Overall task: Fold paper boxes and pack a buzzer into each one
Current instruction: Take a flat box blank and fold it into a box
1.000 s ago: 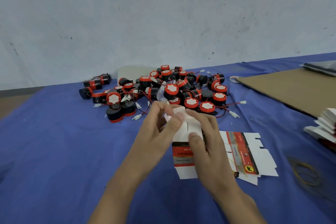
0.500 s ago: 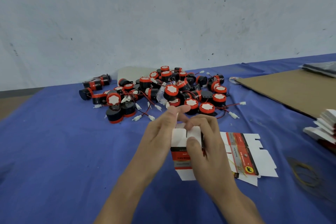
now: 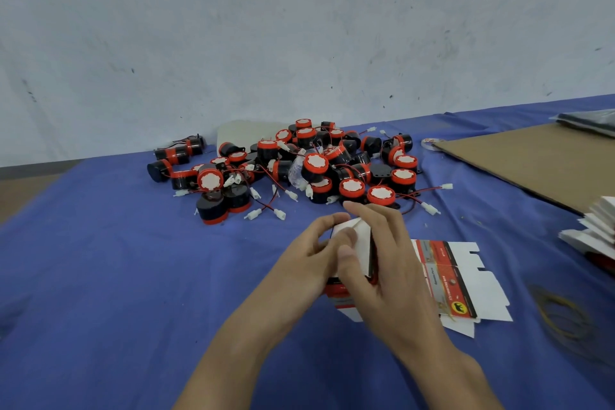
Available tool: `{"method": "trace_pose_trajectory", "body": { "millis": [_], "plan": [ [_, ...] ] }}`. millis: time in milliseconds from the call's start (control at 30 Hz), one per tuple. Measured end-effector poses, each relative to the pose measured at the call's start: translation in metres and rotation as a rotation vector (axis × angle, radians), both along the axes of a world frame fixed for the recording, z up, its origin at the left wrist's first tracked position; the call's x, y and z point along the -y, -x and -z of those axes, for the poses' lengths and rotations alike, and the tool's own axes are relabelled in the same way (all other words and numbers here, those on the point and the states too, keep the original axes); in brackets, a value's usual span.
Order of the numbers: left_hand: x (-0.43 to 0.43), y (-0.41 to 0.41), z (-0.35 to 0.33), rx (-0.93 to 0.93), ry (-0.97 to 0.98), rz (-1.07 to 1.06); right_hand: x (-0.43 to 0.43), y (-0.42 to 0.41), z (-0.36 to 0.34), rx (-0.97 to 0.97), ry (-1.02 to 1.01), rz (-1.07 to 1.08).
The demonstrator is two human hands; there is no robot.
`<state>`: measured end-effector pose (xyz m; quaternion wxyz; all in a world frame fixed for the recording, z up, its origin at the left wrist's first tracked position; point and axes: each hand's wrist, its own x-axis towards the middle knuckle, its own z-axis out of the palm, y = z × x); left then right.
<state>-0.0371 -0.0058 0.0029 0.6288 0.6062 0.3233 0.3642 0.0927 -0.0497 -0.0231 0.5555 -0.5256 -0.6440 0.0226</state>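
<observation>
Both my hands are together on one paper box (image 3: 361, 234), held just above the blue cloth (image 3: 133, 276), on the near side of the buzzer pile (image 3: 299, 170).

Print: the box is white at the top, with a red and black band near its lower end. The lettering there is too blurred to read. Just to its right, the flat box blanks (image 3: 466, 280) lie on the cloth with red, grey and black strips. One strip carries a yellow roundel with a dark animal figure, and its lines of text are illegible. The buzzers are black with red rings and white face stickers that bear no writing I can make out.

Hands: my left hand (image 3: 309, 256) grips the box's left side, its fingers curled to the top corner. My right hand (image 3: 389, 270) clasps the right side, with the thumb laid across the near face and the fingers reaching over the far edge. The top flaps are folded inward.

Surroundings: a cardboard sheet (image 3: 532, 163), a stack of white blanks (image 3: 595, 230) and rubber bands (image 3: 562, 313) lie at the right.
</observation>
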Motion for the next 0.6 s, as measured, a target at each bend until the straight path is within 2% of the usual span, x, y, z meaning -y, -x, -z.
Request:
{"method": "trace_pose_trajectory", "body": {
  "millis": [67, 167, 233, 300, 400, 433, 600],
  "plan": [
    [0.0001, -0.0015, 0.0035, 0.001, -0.002, 0.002, 0.0009, 0.001, -0.0001, 0.0, 0.006, 0.008],
    [-0.002, 0.0018, 0.0004, 0.175, 0.128, 0.066, 0.0032, 0.0017, -0.0035, 0.034, -0.037, 0.007],
    [-0.0029, 0.0036, -0.0014, 0.205, 0.146, 0.077, 0.0045, 0.0028, -0.0054, 0.046, -0.05, 0.005],
    [-0.0036, 0.0021, -0.0003, 0.13, 0.089, 0.063, 0.0054, 0.0036, -0.0053, 0.05, -0.044, -0.003],
    [-0.0029, -0.0005, 0.002, -0.065, -0.107, 0.02, 0.0051, 0.0041, -0.0025, 0.127, -0.037, 0.006],
    [-0.0033, -0.0006, 0.0033, -0.073, -0.115, 0.017, 0.0044, 0.0041, -0.0019, 0.142, -0.037, 0.011],
    [-0.0052, 0.0041, -0.0038, 0.173, 0.272, 0.065, 0.0029, 0.0, -0.0027, 0.063, -0.036, -0.01]
  ]
}}
